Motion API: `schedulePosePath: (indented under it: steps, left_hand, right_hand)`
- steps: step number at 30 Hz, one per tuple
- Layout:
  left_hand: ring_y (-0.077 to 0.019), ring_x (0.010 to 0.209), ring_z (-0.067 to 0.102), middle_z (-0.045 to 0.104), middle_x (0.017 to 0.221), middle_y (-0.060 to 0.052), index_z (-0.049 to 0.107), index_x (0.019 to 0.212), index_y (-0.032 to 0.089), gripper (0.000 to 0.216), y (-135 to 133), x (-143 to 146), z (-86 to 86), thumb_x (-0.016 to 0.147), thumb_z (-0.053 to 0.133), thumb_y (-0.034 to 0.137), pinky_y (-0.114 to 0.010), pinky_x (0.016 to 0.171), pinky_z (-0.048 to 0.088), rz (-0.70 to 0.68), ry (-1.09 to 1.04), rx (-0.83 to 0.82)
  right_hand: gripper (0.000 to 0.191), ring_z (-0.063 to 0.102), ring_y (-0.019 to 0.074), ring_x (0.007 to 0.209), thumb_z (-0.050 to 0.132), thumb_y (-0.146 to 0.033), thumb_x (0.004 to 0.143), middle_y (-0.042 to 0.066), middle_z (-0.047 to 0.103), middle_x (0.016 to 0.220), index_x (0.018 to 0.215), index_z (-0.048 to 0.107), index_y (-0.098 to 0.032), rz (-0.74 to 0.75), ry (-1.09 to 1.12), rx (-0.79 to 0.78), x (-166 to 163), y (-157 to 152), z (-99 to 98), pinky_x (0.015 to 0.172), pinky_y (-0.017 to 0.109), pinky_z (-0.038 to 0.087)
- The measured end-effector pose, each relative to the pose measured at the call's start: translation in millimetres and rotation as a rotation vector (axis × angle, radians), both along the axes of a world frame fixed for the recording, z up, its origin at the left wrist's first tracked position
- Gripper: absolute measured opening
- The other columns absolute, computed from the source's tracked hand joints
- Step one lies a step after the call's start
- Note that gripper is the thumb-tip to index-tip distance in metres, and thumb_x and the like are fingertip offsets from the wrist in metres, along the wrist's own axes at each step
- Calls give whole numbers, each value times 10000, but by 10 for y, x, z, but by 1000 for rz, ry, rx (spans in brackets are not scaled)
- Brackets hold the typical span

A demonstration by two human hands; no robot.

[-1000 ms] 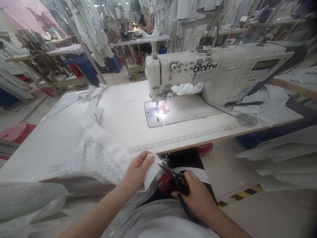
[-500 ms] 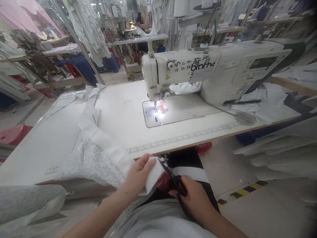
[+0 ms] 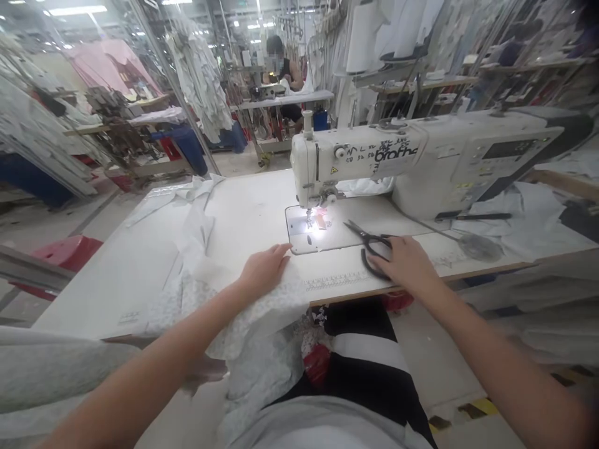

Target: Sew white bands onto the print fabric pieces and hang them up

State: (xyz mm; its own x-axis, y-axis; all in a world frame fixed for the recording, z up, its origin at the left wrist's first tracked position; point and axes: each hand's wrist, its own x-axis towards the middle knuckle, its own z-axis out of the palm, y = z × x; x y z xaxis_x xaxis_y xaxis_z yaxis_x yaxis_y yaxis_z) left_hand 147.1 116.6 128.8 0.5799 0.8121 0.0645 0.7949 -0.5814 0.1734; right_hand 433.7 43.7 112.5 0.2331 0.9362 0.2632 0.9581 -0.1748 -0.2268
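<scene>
My left hand (image 3: 264,272) is over the table's front part, its fingers closed on the pale, leopard-print fabric (image 3: 262,315), which hangs over the edge into my lap. Its fingertips come close to the corner of the needle plate. To the right, my right hand (image 3: 408,260) grips the handles of black scissors (image 3: 358,231). Their blades lie on the machine bed, slightly parted and pointing left toward the needle. A white sewing machine (image 3: 355,156) stands behind both hands, its lamp lighting the presser foot (image 3: 309,218). No fabric lies under the foot.
A printed ruler scale (image 3: 334,280) runs along the table's front edge. White cloth (image 3: 515,218) and a dark pen-like stick (image 3: 484,217) lie at the right. A red stool (image 3: 70,252) stands at the left. Farther back, a person (image 3: 285,68) sits at another machine.
The scissors have moved from my lap up onto the machine bed with my right hand. My left hand has brought the fabric up onto the table. The view has tilted upward.
</scene>
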Motion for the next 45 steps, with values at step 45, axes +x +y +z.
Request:
schedulePosePath:
  steps: [45]
  left_hand:
    - [-42, 489, 370, 445, 607, 18, 571, 751, 150, 143, -1381, 164, 208, 748, 658, 265, -153, 452, 302, -134, -1283, -1515]
  right_hand:
    - [450, 454, 101, 627, 833, -338, 516, -34, 508, 705, 755, 485, -182, 683, 1879, -560, -1187, -752, 100, 528, 186, 370]
